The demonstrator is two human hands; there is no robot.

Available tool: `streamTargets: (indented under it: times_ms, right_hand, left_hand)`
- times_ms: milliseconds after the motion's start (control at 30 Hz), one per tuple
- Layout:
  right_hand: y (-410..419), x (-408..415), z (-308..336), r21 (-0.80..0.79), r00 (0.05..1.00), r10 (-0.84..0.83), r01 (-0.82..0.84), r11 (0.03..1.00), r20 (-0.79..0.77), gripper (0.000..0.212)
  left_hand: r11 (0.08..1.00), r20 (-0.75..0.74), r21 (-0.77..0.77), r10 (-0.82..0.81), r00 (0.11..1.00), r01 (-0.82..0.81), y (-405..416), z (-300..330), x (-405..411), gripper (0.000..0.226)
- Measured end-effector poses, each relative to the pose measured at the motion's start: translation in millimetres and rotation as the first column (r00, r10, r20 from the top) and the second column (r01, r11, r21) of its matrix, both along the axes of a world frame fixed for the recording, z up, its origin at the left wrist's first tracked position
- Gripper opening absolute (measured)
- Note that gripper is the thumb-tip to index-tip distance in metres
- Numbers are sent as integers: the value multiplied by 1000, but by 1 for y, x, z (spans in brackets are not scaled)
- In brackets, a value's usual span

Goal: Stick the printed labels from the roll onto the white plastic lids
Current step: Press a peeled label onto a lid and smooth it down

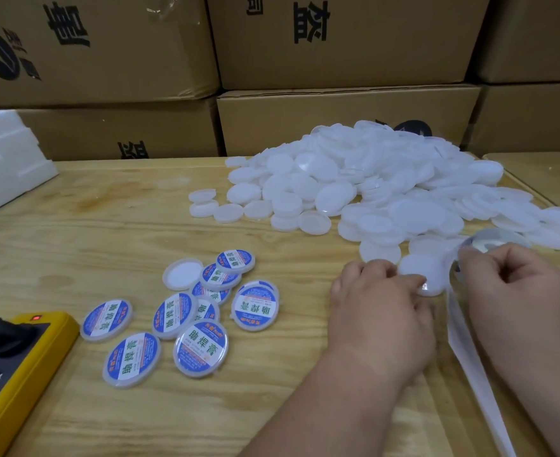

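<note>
My left hand (379,305) pinches a bare lid (423,275) at lower right of the frame; my right hand (516,285) is curled round the roll (489,245). I should peel the label cleanly, centre it, then press outward to avoid wrinkles.
</note>
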State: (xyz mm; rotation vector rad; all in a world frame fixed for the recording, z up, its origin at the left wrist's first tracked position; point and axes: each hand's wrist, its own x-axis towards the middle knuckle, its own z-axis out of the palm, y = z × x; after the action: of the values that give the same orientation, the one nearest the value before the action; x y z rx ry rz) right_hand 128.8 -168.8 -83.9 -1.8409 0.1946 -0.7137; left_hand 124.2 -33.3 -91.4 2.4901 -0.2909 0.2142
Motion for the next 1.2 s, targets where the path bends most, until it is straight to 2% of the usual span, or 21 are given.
streamTargets:
  times_ms: [200,333,433,533,633,800,933,1033,1200]
  right_hand:
    - [5,2,1,-116,994,-19,6,993,-111,44]
    - [7,2,2,-187,985,-11,-21,982,-170,42]
    - [4,3,3,-211,975,-13,-35,977,-220,36]
    - [-1,4,4,-206,970,-1,-51,977,-244,30]
    - [-2,4,3,-211,967,9,-64,975,-256,24]
    - [3,2,4,-196,965,53,-106,975,-258,22]
    - [4,1,7,-176,964,67,-115,978,-256,19]
    - [5,0,8,-171,964,80,-127,977,-255,17]
    - [5,-1,9,-163,965,88,-131,978,-246,15]
  left_hand:
    - [1000,-15,-8,19,1000,-19,0,0,2,35]
    - [997,29,-56,-46,999,48,0,1,2,58]
    - [987,-7,3,-159,987,159,-1,0,1,67]
    - [982,-7,71,-173,985,173,-3,-3,1,62]
    - [987,46,89,-142,989,137,-3,-3,0,44]
    - [999,74,7,-35,997,35,-2,-4,1,30]
    - [998,34,-52,26,999,-24,-3,-4,1,20]
    - [998,35,-50,44,998,-42,-3,-3,1,17]
    - [994,61,-103,51,997,-45,-2,0,1,25]
